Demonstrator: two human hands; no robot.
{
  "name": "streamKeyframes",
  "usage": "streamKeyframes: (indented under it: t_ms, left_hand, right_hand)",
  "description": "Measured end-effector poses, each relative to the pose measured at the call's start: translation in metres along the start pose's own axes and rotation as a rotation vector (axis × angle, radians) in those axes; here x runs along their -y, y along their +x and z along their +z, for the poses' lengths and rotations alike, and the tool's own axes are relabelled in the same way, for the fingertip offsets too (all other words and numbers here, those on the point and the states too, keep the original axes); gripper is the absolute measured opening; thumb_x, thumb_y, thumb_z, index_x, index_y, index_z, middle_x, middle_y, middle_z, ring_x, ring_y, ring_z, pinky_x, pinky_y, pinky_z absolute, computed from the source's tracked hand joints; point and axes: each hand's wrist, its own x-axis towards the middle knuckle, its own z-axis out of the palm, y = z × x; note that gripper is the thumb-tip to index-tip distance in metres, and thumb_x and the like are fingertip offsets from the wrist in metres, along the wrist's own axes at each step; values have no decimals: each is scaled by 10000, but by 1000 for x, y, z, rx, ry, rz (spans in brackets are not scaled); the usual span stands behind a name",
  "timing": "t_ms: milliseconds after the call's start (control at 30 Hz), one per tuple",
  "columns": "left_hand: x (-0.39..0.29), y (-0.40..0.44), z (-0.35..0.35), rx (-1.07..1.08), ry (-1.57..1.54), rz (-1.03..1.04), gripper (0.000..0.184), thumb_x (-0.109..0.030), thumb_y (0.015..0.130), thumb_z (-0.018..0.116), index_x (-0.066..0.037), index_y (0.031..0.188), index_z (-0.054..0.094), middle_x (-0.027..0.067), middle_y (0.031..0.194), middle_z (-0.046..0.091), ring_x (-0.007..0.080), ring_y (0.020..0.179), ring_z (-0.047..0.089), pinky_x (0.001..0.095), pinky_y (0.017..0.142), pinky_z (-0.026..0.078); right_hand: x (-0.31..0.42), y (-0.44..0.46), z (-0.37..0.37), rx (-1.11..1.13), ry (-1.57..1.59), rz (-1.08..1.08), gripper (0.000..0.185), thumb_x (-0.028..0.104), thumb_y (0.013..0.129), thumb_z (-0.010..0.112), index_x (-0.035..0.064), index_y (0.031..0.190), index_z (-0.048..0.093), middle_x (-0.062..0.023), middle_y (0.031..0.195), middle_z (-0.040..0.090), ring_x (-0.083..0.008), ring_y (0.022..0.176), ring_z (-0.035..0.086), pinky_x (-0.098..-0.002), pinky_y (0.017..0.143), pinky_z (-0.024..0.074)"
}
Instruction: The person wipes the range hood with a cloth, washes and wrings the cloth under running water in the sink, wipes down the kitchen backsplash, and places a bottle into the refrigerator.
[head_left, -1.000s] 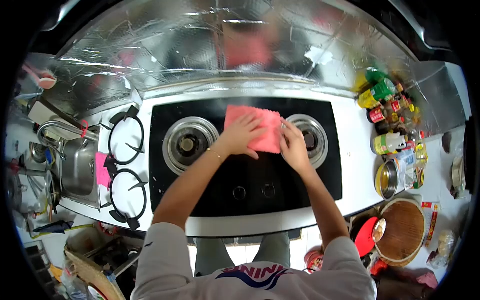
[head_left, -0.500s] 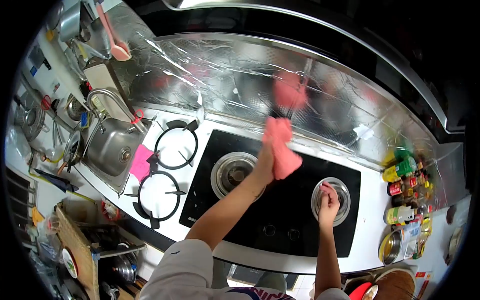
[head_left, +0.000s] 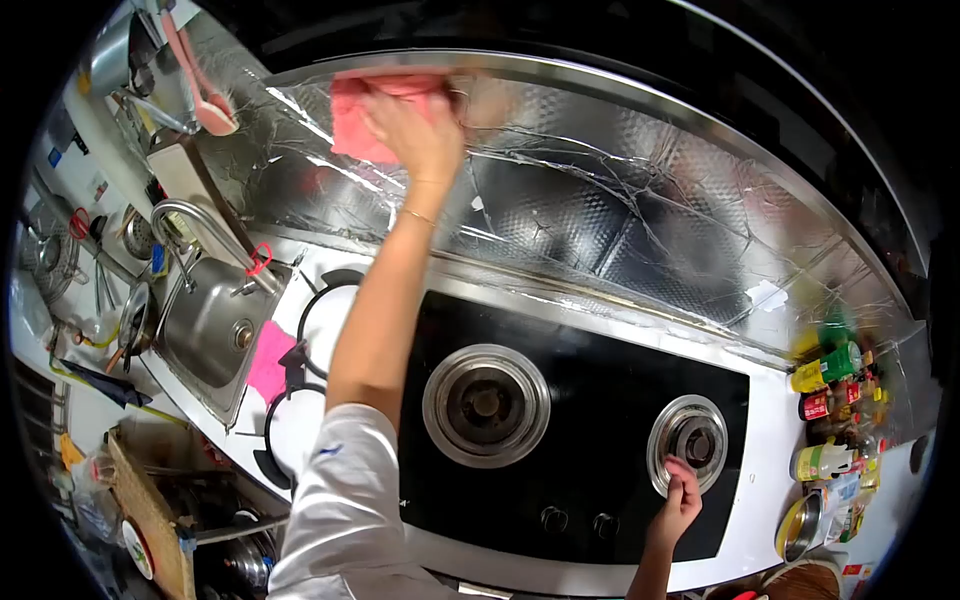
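Observation:
My left hand [head_left: 420, 135] presses a coral-pink cloth [head_left: 350, 120] against the foil-covered backsplash [head_left: 560, 190], high up under the hood's edge. Its fingers are spread over the cloth, and the far edge is blurred. Over the right side of the black glass cooktop [head_left: 590, 400], my right hand [head_left: 680, 500] hovers with its fingers curled together and nothing visible in them. Just beyond those fingers is the right burner [head_left: 690, 445]. The larger left burner [head_left: 487, 405] is uncovered, with its metal rings showing.
Round black pan supports [head_left: 285, 440] lie on the white counter at left, partly behind my arm. Beside them a bright pink cloth [head_left: 268, 362] hangs at the steel sink [head_left: 205, 325]. Several bottles [head_left: 825, 370] and a metal bowl [head_left: 798, 528] stand at right. The dark hood overhangs the top.
My left hand has carried the coral cloth up and left, from above the cooktop onto the backsplash. My right hand sits lower in view, near the right burner's front edge. The view has shifted.

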Motion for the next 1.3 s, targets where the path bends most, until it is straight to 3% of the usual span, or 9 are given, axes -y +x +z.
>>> streamKeyframes:
  t_ms: [100, 267, 367, 433, 500, 567, 900, 1000, 1300]
  left_hand:
    - [-62, -37, 13, 68, 245, 167, 779, -491, 860, 455, 209, 1200, 415, 352, 1312, 388, 501, 1297, 254, 534, 1116, 62]
    - [-145, -32, -26, 892, -318, 414, 466, -435, 862, 497, -79, 1154, 568, 148, 1138, 572, 323, 1187, 446, 511, 1041, 289]
    - [-121, -56, 0, 586, -537, 668, 318, -307, 853, 533, -144, 1123, 577, 78, 1046, 581, 253, 1085, 516, 448, 958, 391]
    - [-77, -25, -26, 745, -232, 529, 334, -241, 817, 576, -151, 1139, 576, 63, 1141, 543, 267, 1108, 501, 415, 947, 410]
    - [-25, -12, -28, 235, 64, 611, 337, -303, 766, 591, -110, 1041, 608, 95, 1129, 499, 285, 1108, 436, 571, 1024, 255]
    - [-19, -17, -24, 241, 36, 520, 375, -392, 733, 602, -128, 998, 609, 80, 1098, 496, 270, 1088, 434, 617, 1036, 161]
    - [-232, -72, 18, 318, -20, 781, 465, -520, 718, 614, -239, 1087, 579, -30, 1124, 503, 224, 1124, 437, 522, 935, 326]
    - [-284, -87, 33, 234, -153, 862, 494, -523, 720, 639, -239, 1120, 578, -45, 1126, 524, 217, 1132, 462, 353, 791, 454]
    - [-439, -147, 71, 327, -297, 1009, 519, -511, 754, 623, -269, 1209, 562, 9, 1265, 506, 254, 1260, 392, 315, 886, 475]
  right_hand:
    - [-12, -5, -4, -12, 21, 69, 182, 34, 892, 474, -38, 900, 642, -141, 1004, 645, -213, 973, 590, -317, 916, 423]
    - [-21, -11, 32, -6, 139, 123, 188, 20, 888, 464, -40, 892, 642, -147, 994, 646, -210, 960, 603, -323, 918, 440]
    - [-11, -14, 55, 38, 171, 38, 177, 2, 877, 476, -33, 910, 647, -155, 1017, 638, -213, 971, 599, -315, 920, 436]
    - [2, -11, 50, 71, 70, -18, 165, 16, 879, 485, -25, 900, 644, -141, 1015, 638, -213, 968, 591, -305, 901, 427]
    - [3, -10, 28, 68, 14, -45, 167, 11, 877, 496, -5, 930, 654, -131, 1017, 636, -205, 968, 587, -295, 882, 421]
    - [-12, -13, -2, 9, 41, 18, 168, 18, 877, 494, -15, 925, 652, -130, 994, 641, -202, 955, 588, -299, 881, 421]
    - [-31, -19, -38, -167, 262, 162, 144, 25, 853, 510, -28, 878, 642, -133, 975, 639, -209, 937, 584, -313, 886, 422]
    - [-38, -14, -61, -202, 287, 129, 159, 53, 858, 509, -35, 884, 639, -150, 979, 634, -222, 935, 588, -323, 882, 431]
    - [-52, -15, -138, -381, 404, 148, 196, 88, 875, 499, -63, 864, 625, -178, 982, 613, -251, 933, 589, -348, 883, 450]
